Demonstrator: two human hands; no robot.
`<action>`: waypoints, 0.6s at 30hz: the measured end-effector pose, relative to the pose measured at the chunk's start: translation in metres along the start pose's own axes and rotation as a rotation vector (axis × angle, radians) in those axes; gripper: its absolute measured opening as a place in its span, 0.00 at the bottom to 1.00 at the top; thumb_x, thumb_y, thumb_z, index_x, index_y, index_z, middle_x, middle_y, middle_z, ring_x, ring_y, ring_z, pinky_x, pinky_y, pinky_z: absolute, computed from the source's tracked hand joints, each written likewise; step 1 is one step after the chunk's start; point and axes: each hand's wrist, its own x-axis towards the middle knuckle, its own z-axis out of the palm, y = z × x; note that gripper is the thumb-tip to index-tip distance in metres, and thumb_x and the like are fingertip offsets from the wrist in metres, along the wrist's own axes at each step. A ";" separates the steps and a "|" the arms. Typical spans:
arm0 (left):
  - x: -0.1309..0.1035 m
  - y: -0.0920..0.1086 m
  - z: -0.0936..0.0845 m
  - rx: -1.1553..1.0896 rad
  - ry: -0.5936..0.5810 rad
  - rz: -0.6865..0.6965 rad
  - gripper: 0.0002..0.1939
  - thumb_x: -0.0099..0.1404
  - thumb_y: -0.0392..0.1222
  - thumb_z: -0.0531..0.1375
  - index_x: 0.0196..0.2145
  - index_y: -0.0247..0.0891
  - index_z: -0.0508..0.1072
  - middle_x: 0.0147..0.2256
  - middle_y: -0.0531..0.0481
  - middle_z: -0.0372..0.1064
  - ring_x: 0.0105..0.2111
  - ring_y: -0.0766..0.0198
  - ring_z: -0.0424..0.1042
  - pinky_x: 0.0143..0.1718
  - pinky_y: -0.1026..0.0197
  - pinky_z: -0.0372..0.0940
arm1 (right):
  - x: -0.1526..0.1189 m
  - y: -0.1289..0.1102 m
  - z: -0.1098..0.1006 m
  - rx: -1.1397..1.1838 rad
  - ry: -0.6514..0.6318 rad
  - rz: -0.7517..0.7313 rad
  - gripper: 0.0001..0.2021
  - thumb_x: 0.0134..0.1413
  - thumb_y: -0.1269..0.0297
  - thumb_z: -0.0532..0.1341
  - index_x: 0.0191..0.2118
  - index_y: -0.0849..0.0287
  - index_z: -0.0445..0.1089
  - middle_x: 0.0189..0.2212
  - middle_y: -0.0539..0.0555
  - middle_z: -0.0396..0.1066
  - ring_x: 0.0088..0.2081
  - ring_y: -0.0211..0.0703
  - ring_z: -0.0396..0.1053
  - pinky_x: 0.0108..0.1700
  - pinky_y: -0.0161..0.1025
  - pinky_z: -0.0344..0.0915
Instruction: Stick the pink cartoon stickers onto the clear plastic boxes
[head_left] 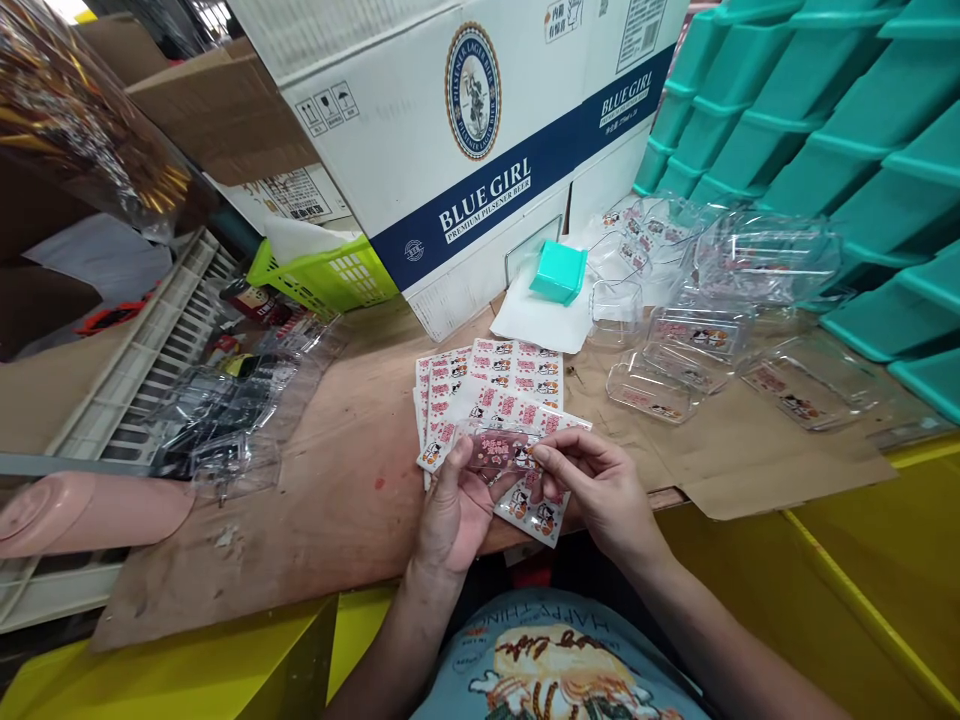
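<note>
A small clear plastic lid (499, 452) with pink lettering and a cartoon cat on it is between my two hands, over the sticker sheets. My left hand (456, 515) grips its left end, thumb on top and fingers beneath. At the lid's right end, the thumb and fingers of my right hand (596, 488) are closed on the edge by the cat picture. Under and behind the lid lie overlapping sticker sheets (491, 372), printed with rows of pink lettering and cats. The lid and my fingers hide part of them.
Clear lids with stickers (652, 390) lie to the right, before stacked teal containers (795, 120). One teal container (559, 272) rests on white paper. Behind stands a Blue Girl beer carton (390, 130). Leftward are a green basket (330, 275), unstickered clear plastic pieces (236, 460) and a pink bottle (97, 512).
</note>
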 end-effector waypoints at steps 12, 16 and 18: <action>0.001 0.000 -0.006 0.012 0.010 -0.010 0.11 0.62 0.44 0.64 0.40 0.36 0.76 0.42 0.44 0.78 0.45 0.55 0.76 0.48 0.51 0.71 | 0.002 -0.001 0.004 -0.026 0.037 -0.011 0.11 0.47 0.58 0.72 0.31 0.60 0.76 0.18 0.47 0.70 0.19 0.32 0.67 0.22 0.29 0.66; 0.002 0.000 -0.007 0.010 -0.012 0.002 0.10 0.62 0.44 0.64 0.40 0.37 0.77 0.42 0.46 0.78 0.45 0.57 0.76 0.48 0.53 0.71 | 0.003 0.001 0.004 -0.050 0.040 -0.021 0.11 0.47 0.58 0.72 0.30 0.60 0.76 0.19 0.48 0.70 0.19 0.33 0.67 0.22 0.30 0.66; 0.002 0.000 -0.007 0.008 -0.009 0.008 0.09 0.62 0.44 0.64 0.39 0.38 0.77 0.42 0.47 0.79 0.44 0.58 0.76 0.49 0.52 0.71 | 0.003 0.001 0.004 -0.059 0.046 -0.021 0.12 0.46 0.57 0.72 0.30 0.60 0.76 0.20 0.48 0.71 0.19 0.33 0.67 0.21 0.30 0.66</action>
